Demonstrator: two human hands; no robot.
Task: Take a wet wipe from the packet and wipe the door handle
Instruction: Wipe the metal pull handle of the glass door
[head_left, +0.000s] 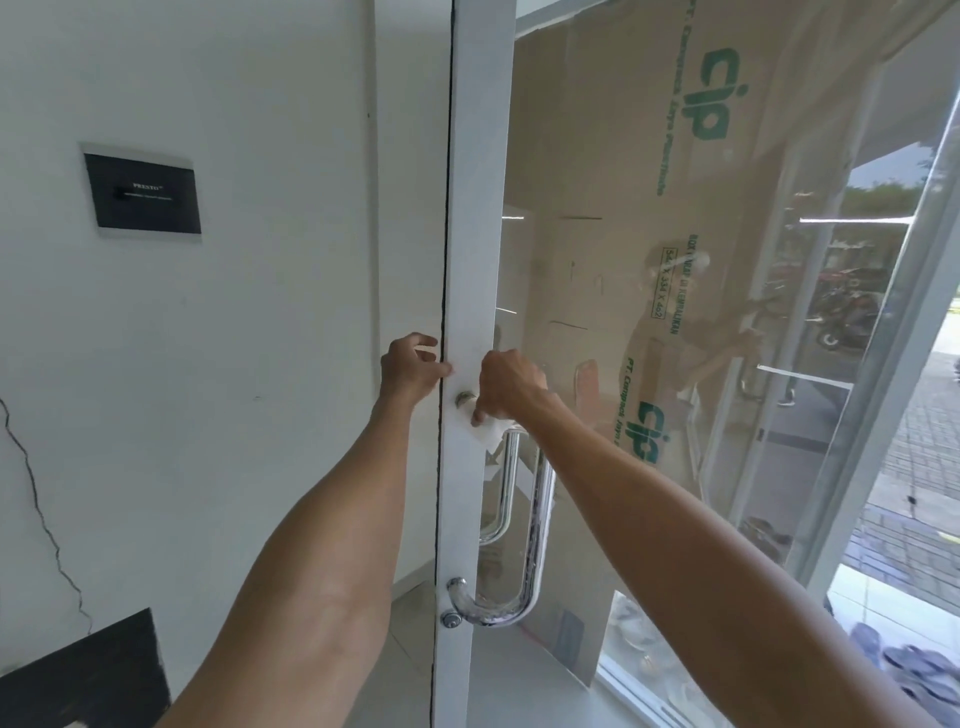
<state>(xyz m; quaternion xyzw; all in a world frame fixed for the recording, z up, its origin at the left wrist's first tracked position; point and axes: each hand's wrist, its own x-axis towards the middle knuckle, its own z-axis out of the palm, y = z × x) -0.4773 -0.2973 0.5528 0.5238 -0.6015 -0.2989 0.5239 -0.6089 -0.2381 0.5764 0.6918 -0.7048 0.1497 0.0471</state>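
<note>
The white-framed glass door (470, 260) is standing beside the white wall (234, 364), with printed cardboard (597, 156) showing through the pane. The door handle (537, 519), a long chrome U-shaped bar, is sitting on the door's stile, its lower end curving into a mount just above the keyhole (451, 619).

The wiping step is looking to be under way, at the very top of the bar. The right hand (506, 387) is gripping the wet wipe (491, 432) with curled fingers and pressing it against the handle's upper bend, close to the top mount. The left hand (410, 366) is holding nothing; its fingers are loosely bent and its thumb is touching the stile's edge, seemingly steadying the door. The packet is not showing anywhere in view.

The next move is probably calling for the wipe to be wrapped around the tube and drawn down its length to the lower curve, with the door kept from swinging.

The wipe is appearing as a small, crumpled white wad, mostly hidden under the fingers, with one corner hanging below them against the chrome.
</note>
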